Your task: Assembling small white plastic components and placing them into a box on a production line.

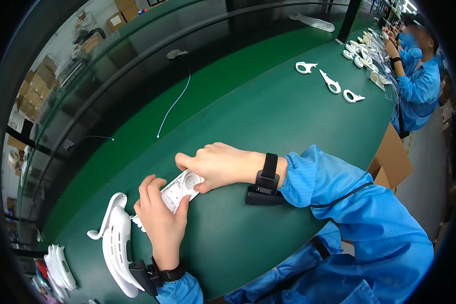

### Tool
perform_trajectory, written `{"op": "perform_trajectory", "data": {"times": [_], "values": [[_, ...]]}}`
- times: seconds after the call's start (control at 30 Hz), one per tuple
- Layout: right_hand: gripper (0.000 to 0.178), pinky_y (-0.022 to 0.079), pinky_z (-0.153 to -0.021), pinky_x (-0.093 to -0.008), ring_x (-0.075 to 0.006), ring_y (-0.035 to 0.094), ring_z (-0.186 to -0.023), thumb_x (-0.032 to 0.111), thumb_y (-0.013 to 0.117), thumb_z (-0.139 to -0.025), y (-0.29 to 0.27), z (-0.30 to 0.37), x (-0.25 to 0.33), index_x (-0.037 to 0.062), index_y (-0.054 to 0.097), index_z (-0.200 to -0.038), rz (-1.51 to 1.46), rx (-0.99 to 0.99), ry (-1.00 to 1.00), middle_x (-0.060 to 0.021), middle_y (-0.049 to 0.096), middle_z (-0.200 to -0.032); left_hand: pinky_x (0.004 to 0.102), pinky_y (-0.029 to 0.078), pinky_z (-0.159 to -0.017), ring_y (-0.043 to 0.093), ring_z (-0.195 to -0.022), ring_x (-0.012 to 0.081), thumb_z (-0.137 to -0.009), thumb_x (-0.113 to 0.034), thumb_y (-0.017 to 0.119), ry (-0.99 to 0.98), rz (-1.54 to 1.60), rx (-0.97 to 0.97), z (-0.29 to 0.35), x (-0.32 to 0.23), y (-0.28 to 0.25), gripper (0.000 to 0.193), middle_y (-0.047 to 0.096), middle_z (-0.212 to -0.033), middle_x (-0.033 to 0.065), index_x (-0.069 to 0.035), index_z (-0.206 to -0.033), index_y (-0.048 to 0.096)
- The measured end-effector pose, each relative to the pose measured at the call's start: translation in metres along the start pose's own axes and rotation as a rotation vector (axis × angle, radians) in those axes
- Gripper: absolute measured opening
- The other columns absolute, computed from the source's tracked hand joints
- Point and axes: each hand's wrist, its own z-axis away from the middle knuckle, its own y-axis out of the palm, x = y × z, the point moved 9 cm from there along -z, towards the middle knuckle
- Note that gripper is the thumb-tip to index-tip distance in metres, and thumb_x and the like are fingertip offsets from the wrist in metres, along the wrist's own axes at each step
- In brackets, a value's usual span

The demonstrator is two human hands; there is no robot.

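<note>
Through the head view, my only one, I have the left hand (159,215) and the right hand (214,164) clamped on the white shell (173,191), one at either end, its hollow side with the round grille facing up; I can't tell whether it rests on the table (294,119) or is held just above it. My worry is uneven grip: if one thumb pushes harder than the other, I'd expect the thin walls to flex or the shell to twist out. A slip there could send it against the white casings (117,238), which lie near its left. The black box (144,276) on the left wrist looks close enough to those to knock them if that arm swings out; contact I can't make out. The table is smooth green and gives little, I judge, to stop a sliding part. Beyond the shell a thin cable (175,104) trails over a green strip (228,76); far to its right sit three white rings (305,67) and, past them, a messy heap (362,54) beside a co-worker (419,91) in blue. An open carton (390,159) stands right of the shell, and stacked boxes (41,83) fill the room well beyond its left.
</note>
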Motion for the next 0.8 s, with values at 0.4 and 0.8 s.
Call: {"op": "perform_trajectory", "data": {"times": [0.4, 0.8], "values": [[0.04, 0.05, -0.062, -0.0416, -0.0291, 0.067, -0.073, 0.028, 0.08, -0.069, 0.007, -0.013, -0.016, 0.0073, 0.063, -0.099, -0.098, 0.015, 0.013, -0.0117, 0.068, -0.074, 0.0429, 0.04, -0.081, 0.062, -0.093, 0.0321, -0.073, -0.023, 0.079, -0.139, -0.176, 0.321, -0.007, 0.023, 0.022, 0.043, 0.068, -0.098, 0.0136, -0.005, -0.109, 0.065], [0.035, 0.044, -0.054, -0.0403, -0.0235, 0.062, -0.059, 0.043, 0.077, -0.074, 0.009, -0.021, -0.027, 0.0105, 0.067, -0.08, -0.202, -0.03, 0.044, -0.0052, 0.061, -0.058, 0.0405, 0.037, -0.078, 0.06, -0.087, 0.0291, -0.071, -0.017, 0.078, -0.105, -0.138, 0.263, -0.009, 0.02, 0.021, 0.035, 0.068, -0.094, 0.0084, -0.007, -0.103, 0.066]]}}
